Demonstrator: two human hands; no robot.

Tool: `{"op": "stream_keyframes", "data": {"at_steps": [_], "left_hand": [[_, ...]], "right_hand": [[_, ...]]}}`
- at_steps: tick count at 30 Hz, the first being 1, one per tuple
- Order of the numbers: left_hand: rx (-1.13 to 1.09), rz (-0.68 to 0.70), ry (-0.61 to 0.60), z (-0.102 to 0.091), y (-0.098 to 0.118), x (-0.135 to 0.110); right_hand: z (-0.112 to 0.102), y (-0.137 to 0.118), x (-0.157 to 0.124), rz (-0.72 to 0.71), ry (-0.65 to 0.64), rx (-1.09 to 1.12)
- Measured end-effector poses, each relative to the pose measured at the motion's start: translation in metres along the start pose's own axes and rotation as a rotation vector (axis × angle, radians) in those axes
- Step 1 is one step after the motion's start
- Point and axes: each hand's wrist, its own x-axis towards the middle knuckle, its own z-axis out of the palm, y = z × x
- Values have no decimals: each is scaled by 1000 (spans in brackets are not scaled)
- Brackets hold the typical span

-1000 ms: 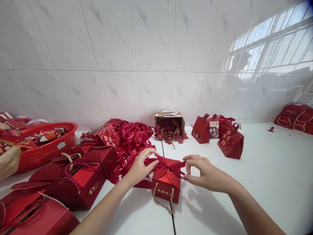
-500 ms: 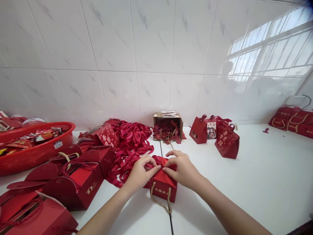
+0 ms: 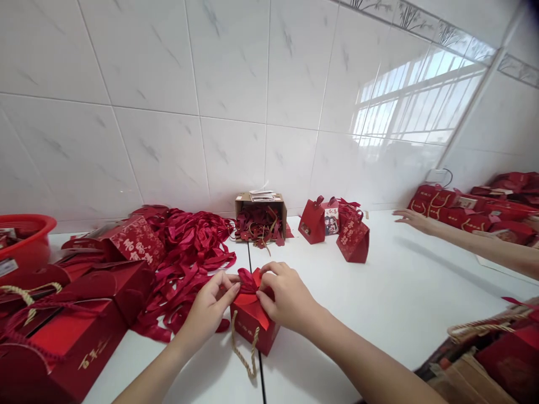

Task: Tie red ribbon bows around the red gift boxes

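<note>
A small red gift box with gold lettering stands on the table in front of me, a twisted gold cord handle hanging down its near side. On its top sits a dark red ribbon, looped like a bow between raised flaps. My left hand is closed at the box's upper left edge, thumb and fingers against the ribbon and top. From the other side my right hand pinches at the ribbon's right part; its fingers hide some of the ribbon and flap.
At left lie a heap of loose ribbons, larger red boxes and a red basin. A carton of scraps and several small bags stand behind. Another person's arm reaches in at right near stacked boxes.
My view has swung to the right, bringing in another person's arm and more boxes. The ribbon now stands up in loops, and my hands have moved apart to the sides of the box top.
</note>
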Motion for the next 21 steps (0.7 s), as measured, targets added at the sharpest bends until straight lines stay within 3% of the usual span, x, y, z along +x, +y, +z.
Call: {"op": "stream_keyframes", "data": {"at_steps": [3, 6, 8, 12, 15, 17, 19, 21], "left_hand": [[-42, -44, 7, 2, -8, 3], [-42, -62, -23, 3, -16, 4], [-21, -53, -9, 2, -19, 3], [-14, -40, -34, 0, -19, 0], [48, -24, -59, 0, -20, -3], [69, -5, -52, 3, -19, -4], [91, 20, -30, 9, -18, -7], [161, 44, -24, 14, -15, -13]], "right_hand": [[-4, -4, -2, 32, -74, -159], [-15, 9, 1, 121, -115, -270], [-29, 33, 5, 245, -123, -314], [-66, 103, 11, 500, -60, -395], [-91, 146, 7, 673, 42, -452], [-101, 158, 6, 718, 133, -479], [-99, 155, 10, 671, 294, -500], [-85, 139, 20, 480, 516, -466]]}}
